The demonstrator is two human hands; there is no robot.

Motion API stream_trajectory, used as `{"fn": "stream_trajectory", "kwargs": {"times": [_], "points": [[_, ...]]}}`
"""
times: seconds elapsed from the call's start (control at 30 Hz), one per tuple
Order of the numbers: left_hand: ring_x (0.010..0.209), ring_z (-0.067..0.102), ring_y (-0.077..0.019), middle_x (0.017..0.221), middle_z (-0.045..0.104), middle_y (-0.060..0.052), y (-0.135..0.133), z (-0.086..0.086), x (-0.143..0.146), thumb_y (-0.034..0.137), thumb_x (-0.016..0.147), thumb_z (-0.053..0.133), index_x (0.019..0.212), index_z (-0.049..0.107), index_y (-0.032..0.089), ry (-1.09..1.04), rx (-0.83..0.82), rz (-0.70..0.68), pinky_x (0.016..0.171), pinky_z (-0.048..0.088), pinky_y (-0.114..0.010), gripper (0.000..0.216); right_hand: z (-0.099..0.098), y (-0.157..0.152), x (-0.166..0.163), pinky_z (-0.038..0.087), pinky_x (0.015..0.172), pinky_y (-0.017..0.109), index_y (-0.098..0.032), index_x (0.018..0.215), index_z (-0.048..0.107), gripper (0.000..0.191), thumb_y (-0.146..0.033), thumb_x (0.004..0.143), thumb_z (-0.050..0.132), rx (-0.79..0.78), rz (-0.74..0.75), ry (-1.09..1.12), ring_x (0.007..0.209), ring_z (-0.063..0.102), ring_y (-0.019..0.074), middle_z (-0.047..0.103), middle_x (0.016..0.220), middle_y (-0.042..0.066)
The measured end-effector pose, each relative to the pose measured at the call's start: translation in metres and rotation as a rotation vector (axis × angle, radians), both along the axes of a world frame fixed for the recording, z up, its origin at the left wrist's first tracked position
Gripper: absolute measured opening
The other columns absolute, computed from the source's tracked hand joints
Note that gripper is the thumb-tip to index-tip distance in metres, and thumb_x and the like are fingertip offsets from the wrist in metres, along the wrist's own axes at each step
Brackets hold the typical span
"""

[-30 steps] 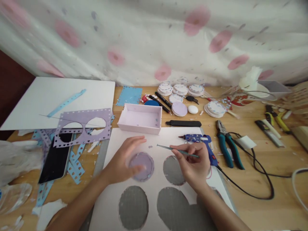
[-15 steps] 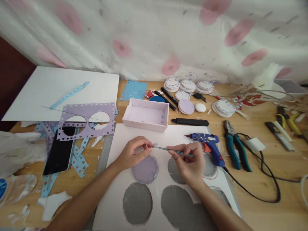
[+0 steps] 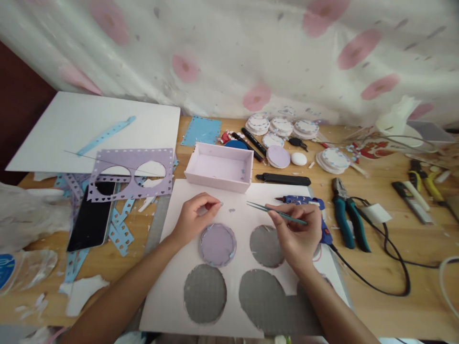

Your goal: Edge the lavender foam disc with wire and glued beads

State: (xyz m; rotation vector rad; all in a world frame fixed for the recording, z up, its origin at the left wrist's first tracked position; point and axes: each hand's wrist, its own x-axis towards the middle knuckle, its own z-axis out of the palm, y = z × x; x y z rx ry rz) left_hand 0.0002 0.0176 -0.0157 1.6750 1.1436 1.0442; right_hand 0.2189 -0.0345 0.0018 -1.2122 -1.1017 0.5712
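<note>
My right hand (image 3: 299, 229) holds teal tweezers (image 3: 267, 209), their tips pointing left and apart from each other. Pinched at the fingertips of my left hand (image 3: 199, 212) is a tiny greyish-blue piece (image 3: 221, 204), too small to name. Between the hands, a couple of tiny grey-blue bits (image 3: 232, 210) lie on the white board (image 3: 165, 291), which has round cut-outs. Just below my left hand rests a lilac disc (image 3: 217, 244) with small light-blue bits along its rim. A blue glue gun (image 3: 324, 234) lies partly hidden behind my right hand.
Behind the board stands a pale pink open box (image 3: 218, 180). Decorated white disc stacks (image 3: 332, 160) line the back. Teal-handled pliers (image 3: 344, 217) and a cable lie right. At left are a phone (image 3: 89, 220), a lilac cut sheet (image 3: 132, 162) and blue scraps.
My right hand has moved right, taking the tweezers away from my left fingertips; the tweezer tips now show apart. My left hand has shifted slightly left, and the whole view has tilted a little.
</note>
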Motion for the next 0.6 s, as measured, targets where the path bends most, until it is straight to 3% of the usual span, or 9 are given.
{"fn": "stream_trajectory", "kwargs": {"times": [0.33,0.6], "points": [[0.073,0.059,-0.0129,0.076,0.062,-0.002,-0.001,-0.002,-0.001,0.024,0.083,0.061,0.079,0.065,0.017,-0.004,-0.012,-0.042,0.067,0.048,-0.024,0.009,-0.004,-0.002,-0.001,0.048,0.049,0.023,-0.024,0.078,0.037,0.037,-0.021,0.076,0.073,-0.048,0.032,-0.041,0.079,0.073,0.0229,0.070,0.073,0.002],[0.074,0.059,-0.0132,0.078,0.063,-0.003,0.000,-0.003,-0.001,0.020,0.081,0.063,0.082,0.067,0.016,-0.007,-0.015,-0.051,0.068,0.046,-0.024,0.006,-0.013,-0.002,-0.006,0.041,0.042,0.020,-0.024,0.076,0.036,0.032,-0.023,0.081,0.068,-0.158,0.105,-0.256,0.077,0.071,0.0200,0.070,0.077,0.004]]}}
